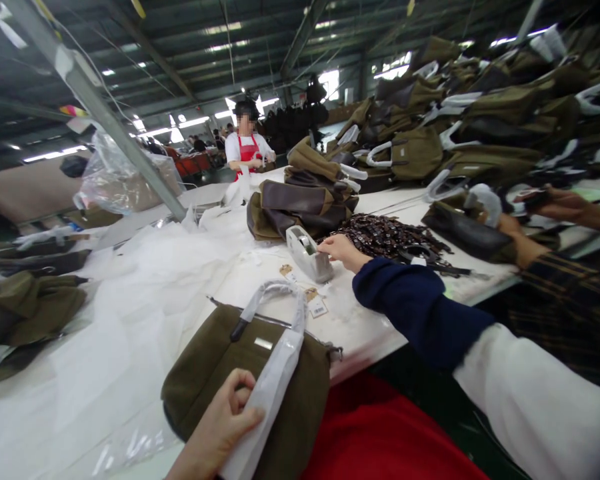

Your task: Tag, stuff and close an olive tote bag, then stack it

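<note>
An olive canvas handbag (205,373) lies on the white table (370,333) in front of me, its handles wrapped in white paper. My left hand (220,427) pinches a strip of that white wrapping (270,393) against the bag's near side. My right hand (341,251), in a dark blue sleeve over white, reaches out to a grey tape dispenser (307,253) and touches its front end. Small paper tags (315,303) lie between the dispenser and the bag.
A pile of dark straps (385,233) and stacked brown and olive bags (305,193) sit behind the dispenser. More bags are heaped at the right (480,133). A co-worker's hands (555,203) work at the right; another person in a red apron (247,150) stands far back. White sheets (145,280) cover the left.
</note>
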`<action>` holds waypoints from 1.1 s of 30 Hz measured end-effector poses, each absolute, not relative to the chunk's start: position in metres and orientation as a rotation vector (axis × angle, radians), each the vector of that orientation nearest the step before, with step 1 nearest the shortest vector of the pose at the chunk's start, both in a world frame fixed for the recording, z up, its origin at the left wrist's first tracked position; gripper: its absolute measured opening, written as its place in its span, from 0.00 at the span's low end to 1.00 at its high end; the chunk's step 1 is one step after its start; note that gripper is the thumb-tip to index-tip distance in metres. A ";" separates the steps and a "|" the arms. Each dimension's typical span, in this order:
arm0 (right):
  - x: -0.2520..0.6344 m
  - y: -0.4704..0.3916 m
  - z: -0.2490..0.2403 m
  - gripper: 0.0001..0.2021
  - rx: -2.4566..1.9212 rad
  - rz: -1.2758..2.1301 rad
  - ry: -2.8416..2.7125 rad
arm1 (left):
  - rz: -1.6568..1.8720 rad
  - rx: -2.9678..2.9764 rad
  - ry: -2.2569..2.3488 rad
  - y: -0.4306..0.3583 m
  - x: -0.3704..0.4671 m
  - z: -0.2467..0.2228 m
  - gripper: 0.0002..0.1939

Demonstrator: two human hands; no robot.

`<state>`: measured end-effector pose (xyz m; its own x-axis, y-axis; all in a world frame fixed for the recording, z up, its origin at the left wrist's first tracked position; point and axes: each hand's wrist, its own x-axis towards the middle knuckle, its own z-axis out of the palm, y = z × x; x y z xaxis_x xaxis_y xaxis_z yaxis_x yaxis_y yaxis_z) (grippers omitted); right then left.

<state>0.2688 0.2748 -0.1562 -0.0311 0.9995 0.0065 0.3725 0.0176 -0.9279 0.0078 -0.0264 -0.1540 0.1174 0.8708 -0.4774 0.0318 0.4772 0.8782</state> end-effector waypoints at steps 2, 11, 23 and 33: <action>0.266 0.272 -0.153 0.08 -1.428 1.050 -1.428 | 0.765 0.875 1.295 -0.027 0.007 -0.155 0.23; 0.289 0.225 -0.151 0.12 -1.265 1.233 -1.212 | 0.807 0.843 1.188 -0.024 -0.003 -0.170 0.28; 0.278 0.222 -0.172 0.11 -1.358 1.583 -0.975 | 0.792 0.803 1.253 -0.028 0.003 -0.148 0.25; 0.213 0.073 -0.132 0.12 -1.004 2.139 -1.157 | 0.834 0.840 1.224 -0.031 0.005 -0.141 0.22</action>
<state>0.2132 0.0726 -0.1324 -0.6000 0.7115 -0.3658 -0.0832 -0.5103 -0.8560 0.0045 -0.0310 -0.1409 0.1439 0.8868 -0.4391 -0.0845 0.4531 0.8874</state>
